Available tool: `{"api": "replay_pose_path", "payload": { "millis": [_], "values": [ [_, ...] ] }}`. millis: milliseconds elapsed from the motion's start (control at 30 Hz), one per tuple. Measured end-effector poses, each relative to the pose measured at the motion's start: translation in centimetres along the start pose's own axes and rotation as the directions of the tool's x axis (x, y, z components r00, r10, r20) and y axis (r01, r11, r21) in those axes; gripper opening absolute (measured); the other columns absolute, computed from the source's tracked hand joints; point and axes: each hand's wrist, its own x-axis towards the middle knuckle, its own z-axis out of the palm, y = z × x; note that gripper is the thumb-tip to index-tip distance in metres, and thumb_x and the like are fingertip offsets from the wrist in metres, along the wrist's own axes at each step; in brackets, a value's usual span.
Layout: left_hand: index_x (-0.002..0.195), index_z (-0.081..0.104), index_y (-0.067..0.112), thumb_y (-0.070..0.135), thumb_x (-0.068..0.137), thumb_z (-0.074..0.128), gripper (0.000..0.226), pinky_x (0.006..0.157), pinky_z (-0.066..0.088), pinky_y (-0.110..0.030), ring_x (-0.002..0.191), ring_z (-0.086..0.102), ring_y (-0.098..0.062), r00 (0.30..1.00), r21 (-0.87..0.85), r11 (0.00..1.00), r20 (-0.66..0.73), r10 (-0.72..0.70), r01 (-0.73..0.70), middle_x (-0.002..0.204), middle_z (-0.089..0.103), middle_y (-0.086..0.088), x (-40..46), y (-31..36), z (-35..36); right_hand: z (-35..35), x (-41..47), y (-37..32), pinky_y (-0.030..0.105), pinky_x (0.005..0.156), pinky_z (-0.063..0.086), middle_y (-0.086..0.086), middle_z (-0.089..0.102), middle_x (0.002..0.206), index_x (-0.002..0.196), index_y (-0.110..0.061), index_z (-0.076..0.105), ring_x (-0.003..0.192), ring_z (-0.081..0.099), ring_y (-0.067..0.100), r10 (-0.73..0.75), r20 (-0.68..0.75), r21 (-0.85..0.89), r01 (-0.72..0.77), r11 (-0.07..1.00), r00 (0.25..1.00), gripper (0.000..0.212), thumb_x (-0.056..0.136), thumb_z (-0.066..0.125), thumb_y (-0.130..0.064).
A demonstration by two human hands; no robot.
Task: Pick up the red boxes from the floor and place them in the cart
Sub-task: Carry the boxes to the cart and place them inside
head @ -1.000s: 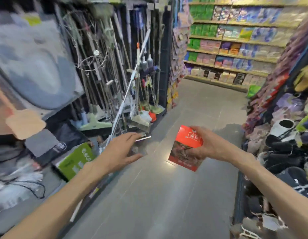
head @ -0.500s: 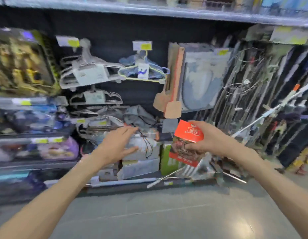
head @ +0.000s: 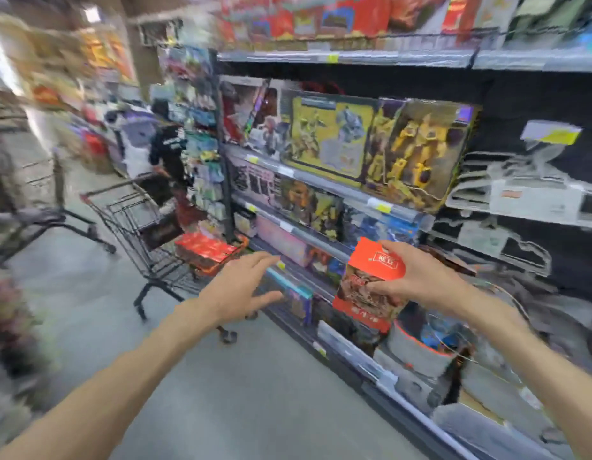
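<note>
While the toy shelves point(head: 337, 194) fill the aisle from about twelve to three o'clock, the wire cart point(head: 145, 227) stands at roughly ten o'clock, well apart from the person, with a stack of red boxes point(head: 205, 249) already lying in its basket, so part of the job looks done. One more red box point(head: 371, 283) is up off the floor, gripped in the right hand point(head: 417, 277) at one o'clock. Nearer eleven, the left hand point(head: 238, 290) hangs empty, fingers spread. Whether more boxes wait on the floor, I cannot tell.
</note>
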Motion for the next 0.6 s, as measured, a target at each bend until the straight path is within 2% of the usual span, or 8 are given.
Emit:
{"api": "replay_pose_path", "payload": {
  "millis": [67,133,200,333,400,467,600],
  "values": [
    [0.146,0.036,0.02,0.069,0.091,0.046,0.074,0.104,0.042,-0.041,0.129,0.047,-0.025,0.994,0.041,0.993,-0.011,-0.108,0.108,0.143,0.048,-0.006,-2.8,-5.1,-1.6,2.7,5.4,-3.8,0.039,0.075,0.058,-0.011,0.064,0.097,0.127,-0.032,0.051,0.076,0.065,0.007,-0.078,0.046,0.047,0.076,0.996,0.996,0.067,0.073,0.087,-0.05],
    [0.146,0.036,0.02,0.07,0.09,0.043,0.075,0.105,0.042,-0.041,0.129,0.048,-0.026,0.978,0.076,0.975,-0.02,-0.209,0.21,0.143,0.048,-0.007,-5.4,-9.5,-3.1,5.4,10.3,-7.7,0.032,0.08,0.056,-0.015,0.063,0.1,0.127,-0.035,0.051,0.081,0.063,0.002,-0.176,0.084,0.05,0.173,0.984,0.981,0.068,0.072,0.085,-0.054],
    [0.147,0.035,0.02,0.072,0.09,0.038,0.078,0.105,0.042,-0.041,0.129,0.047,-0.026,0.956,0.1,0.951,-0.01,-0.294,0.293,0.144,0.047,-0.006,-7.8,-13.4,-4.2,8.0,14.9,-11.5,0.034,0.079,0.056,-0.013,0.064,0.103,0.125,-0.037,0.052,0.082,0.063,0.003,-0.262,0.129,0.059,0.256,0.965,0.956,0.068,0.07,0.082,-0.062],
    [0.149,0.028,0.027,0.072,0.09,0.039,0.075,0.102,0.044,-0.043,0.129,0.047,-0.024,0.893,0.148,0.882,-0.02,-0.45,0.448,0.149,0.041,-0.001,-11.4,-21.3,-5.6,13.2,23.7,-18.1,0.042,0.07,0.059,-0.008,0.067,0.095,0.119,-0.043,0.05,0.074,0.066,0.006,-0.385,0.214,0.138,0.362,0.922,0.898,0.059,0.072,0.084,-0.058],
    [0.149,0.028,0.027,0.07,0.091,0.041,0.073,0.101,0.045,-0.044,0.128,0.048,-0.026,0.858,0.169,0.843,-0.027,-0.513,0.51,0.149,0.041,0.0,-12.2,-25.3,-6.3,15.8,28.5,-20.9,0.039,0.07,0.059,-0.01,0.066,0.097,0.123,-0.041,0.05,0.074,0.066,0.005,-0.443,0.247,0.153,0.417,0.896,0.862,0.063,0.073,0.083,-0.059],
    [0.149,0.03,0.023,0.068,0.091,0.043,0.074,0.103,0.043,-0.041,0.128,0.048,-0.026,0.83,0.196,0.81,-0.043,-0.556,0.553,0.149,0.042,-0.003,-12.4,-29.3,-6.9,18.0,33.6,-23.5,0.036,0.072,0.058,-0.011,0.065,0.105,0.134,-0.033,0.05,0.079,0.065,0.006,-0.497,0.274,0.149,0.474,0.868,0.824,0.074,0.073,0.081,-0.063],
    [0.151,0.03,0.022,0.067,0.093,0.046,0.075,0.108,0.036,-0.035,0.134,0.042,-0.022,0.778,0.237,0.747,-0.074,-0.624,0.622,0.151,0.041,-0.003,-12.5,-36.6,-8.1,21.2,43.2,-28.8,0.033,0.091,0.05,-0.006,0.052,0.142,0.153,-0.025,0.035,0.103,0.059,0.01,-0.575,0.298,0.116,0.569,0.814,0.762,0.106,0.069,0.076,-0.074]
  ]
}}
